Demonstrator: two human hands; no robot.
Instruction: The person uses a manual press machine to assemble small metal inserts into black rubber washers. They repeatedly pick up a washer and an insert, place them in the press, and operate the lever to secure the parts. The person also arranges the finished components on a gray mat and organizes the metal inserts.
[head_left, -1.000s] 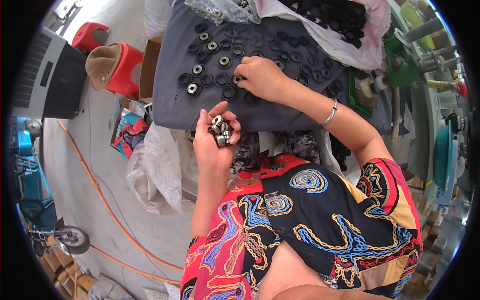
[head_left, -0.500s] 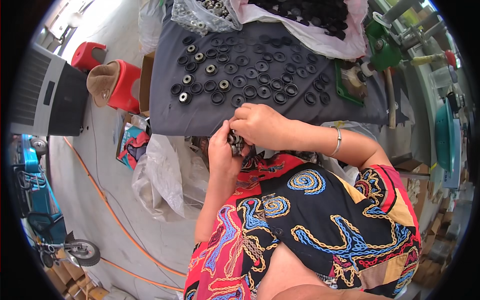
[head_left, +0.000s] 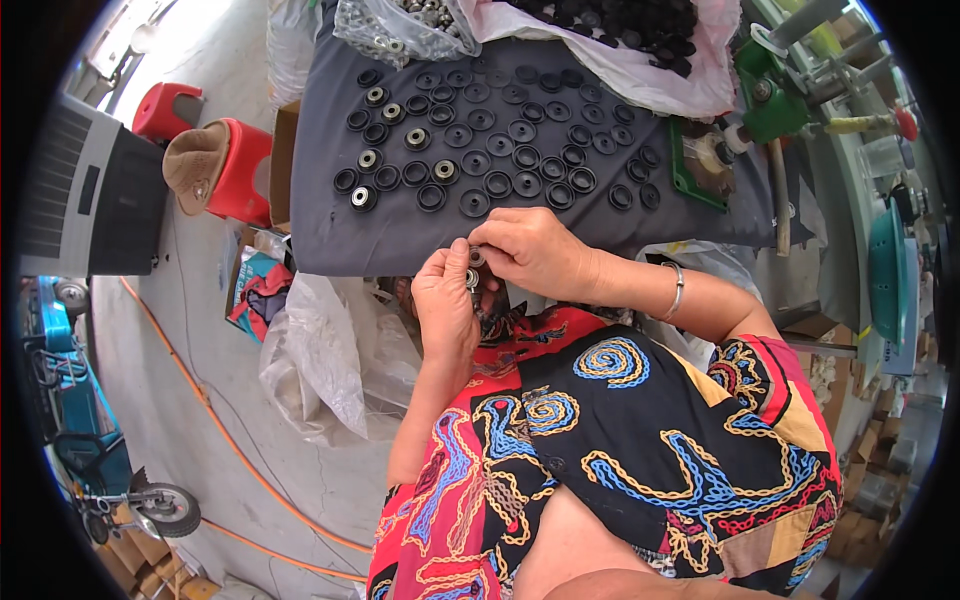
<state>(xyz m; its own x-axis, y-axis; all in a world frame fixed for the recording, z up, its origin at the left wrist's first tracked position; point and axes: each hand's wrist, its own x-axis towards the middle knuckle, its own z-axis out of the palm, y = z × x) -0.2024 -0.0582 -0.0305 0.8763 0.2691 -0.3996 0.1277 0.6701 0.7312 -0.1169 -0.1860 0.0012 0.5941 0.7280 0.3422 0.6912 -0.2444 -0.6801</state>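
Close to the near edge of the grey-covered table (head_left: 400,235), my two hands meet. My left hand (head_left: 447,308) is curled around small metal bearings (head_left: 472,279), which are partly hidden by its thumb and fingers. Between the fingertips of both hands shows one bearing (head_left: 476,257), pinched by my right hand (head_left: 535,248). Just beyond them, black plastic rings (head_left: 474,203) lie spread over the cloth in loose rows. Several on the left have a shiny bearing in the middle, such as the ring with a bearing (head_left: 362,198) nearest the left corner.
A clear bag of metal bearings (head_left: 400,28) and a white sack of black parts (head_left: 655,90) stand at the far side. To the right is a green machine (head_left: 775,105). Red stools (head_left: 245,175), a clear plastic bag (head_left: 320,350) and an orange hose (head_left: 210,405) are on the left.
The right fingers have opened out slightly and a bearing now shows between both hands' fingertips. The left hand has turned a little, so fewer of its bearings show.
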